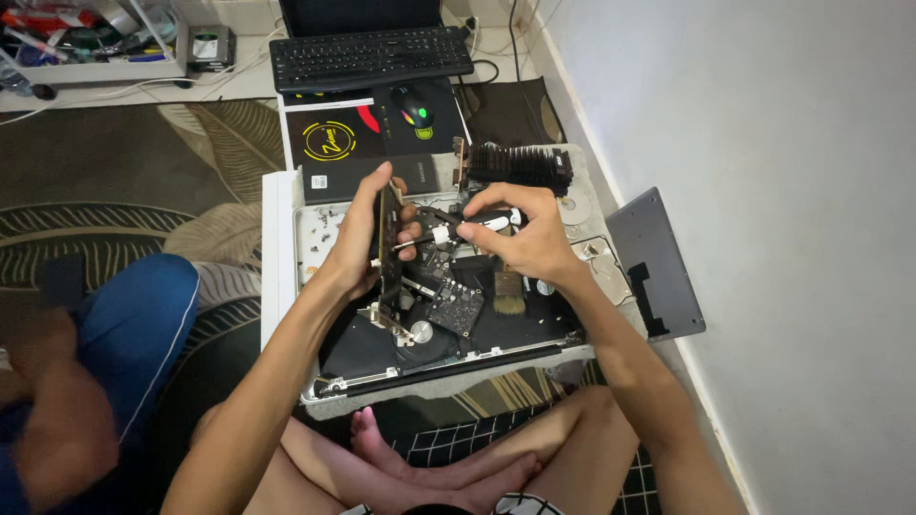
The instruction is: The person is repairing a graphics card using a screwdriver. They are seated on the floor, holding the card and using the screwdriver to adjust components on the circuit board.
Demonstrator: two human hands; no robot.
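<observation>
Far left, a blurred co-worker's arm (48,420) and blue knee (134,324) on the patterned rug (143,181). Moving right: left hand (367,243) curled around a thin board (389,250), held upright on edge over the upper-left part of the opened laptop shell (448,367), fingers wrapped round its edges. Looks light and stiff but fragile, so best gripped by the edges, off the components. Right hand (525,238) closed in a pinch on a white-and-black screwdriver (458,229), tip aimed left at the board. Below, a dark fan (420,334) and small board inside the shell, a brush (509,291) near its right side. Beyond the shell's far edge, a black finned heatsink (520,164), a mouse (413,105) on a black pad, a keyboard (370,55). Off the right edge, a grey cover panel (658,262) leaning by the white wall (763,191). Cramped floor spot, bare crossed legs close below.
</observation>
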